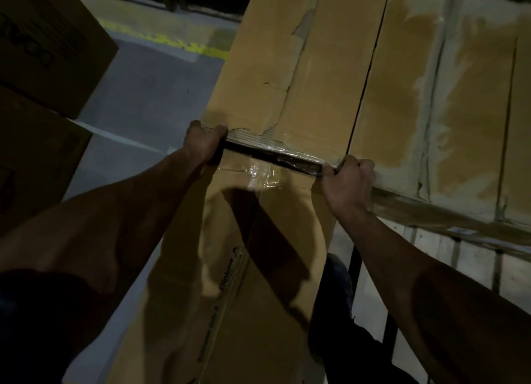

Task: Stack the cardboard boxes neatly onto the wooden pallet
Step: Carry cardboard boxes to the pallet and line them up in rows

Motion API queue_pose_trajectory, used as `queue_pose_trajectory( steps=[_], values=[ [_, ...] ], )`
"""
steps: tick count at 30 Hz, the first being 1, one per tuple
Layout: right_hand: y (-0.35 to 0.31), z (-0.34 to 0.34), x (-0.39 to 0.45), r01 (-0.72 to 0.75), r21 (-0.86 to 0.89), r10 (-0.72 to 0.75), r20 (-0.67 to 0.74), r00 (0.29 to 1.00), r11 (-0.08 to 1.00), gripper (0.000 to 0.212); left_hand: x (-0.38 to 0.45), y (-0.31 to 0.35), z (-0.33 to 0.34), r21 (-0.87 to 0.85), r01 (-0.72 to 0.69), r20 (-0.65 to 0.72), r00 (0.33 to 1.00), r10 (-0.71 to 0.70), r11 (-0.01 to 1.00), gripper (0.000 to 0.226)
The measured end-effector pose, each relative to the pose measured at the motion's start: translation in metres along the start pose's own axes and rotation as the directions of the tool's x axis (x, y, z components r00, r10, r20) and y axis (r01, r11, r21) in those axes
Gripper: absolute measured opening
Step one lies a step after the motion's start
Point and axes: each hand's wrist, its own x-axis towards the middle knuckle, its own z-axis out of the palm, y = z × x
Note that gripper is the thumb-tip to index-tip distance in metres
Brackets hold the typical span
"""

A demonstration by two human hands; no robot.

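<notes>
Cardboard long box [287,76], taped, lying beside a stained neighbour box [448,102]; I log it above another box [230,268]. Grey floor [149,96] at left. My left hand [202,142] and right hand [349,179] curl round its near edge.

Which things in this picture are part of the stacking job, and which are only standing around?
Part of the job:
- long cardboard box, gripped at its near end
- left hand and right hand, both holding that end
- neighbouring box, lying beside it
- wooden pallet, under the boxes

Only standing around:
- dark printed boxes at the left
- yellow floor line
</notes>
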Motion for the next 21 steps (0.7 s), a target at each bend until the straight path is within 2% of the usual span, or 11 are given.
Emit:
queue_pose_trajectory(
  steps=[2,6,10,17,21],
  values=[
    [0.0,0.002,0.001,0.005,0.007,-0.004,-0.018,1.0,1.0,0.043,0.002,-0.007,0.003,-0.003,-0.034,-0.018,0.999,0.034,0.999,0.06],
    [-0.001,0.004,0.002,-0.047,0.131,0.056,-0.061,0.997,0.99,0.045,-0.001,-0.012,0.005,-0.038,-0.078,-0.039,0.996,0.076,0.996,0.048],
    [0.001,0.009,0.004,-0.06,0.198,0.078,-0.085,0.993,0.978,0.048,0.001,-0.015,0.004,-0.068,-0.081,-0.034,0.996,0.079,0.994,0.047],
    [0.005,0.015,0.002,-0.062,0.181,0.079,-0.087,0.993,0.982,0.045,-0.004,-0.018,0.002,-0.038,-0.08,-0.046,0.996,0.078,0.996,0.051],
    [0.004,0.014,-0.004,-0.042,0.145,0.055,-0.085,0.995,0.988,0.053,-0.009,-0.019,0.001,-0.017,-0.095,-0.043,0.995,0.094,0.995,0.049]
  ],
)
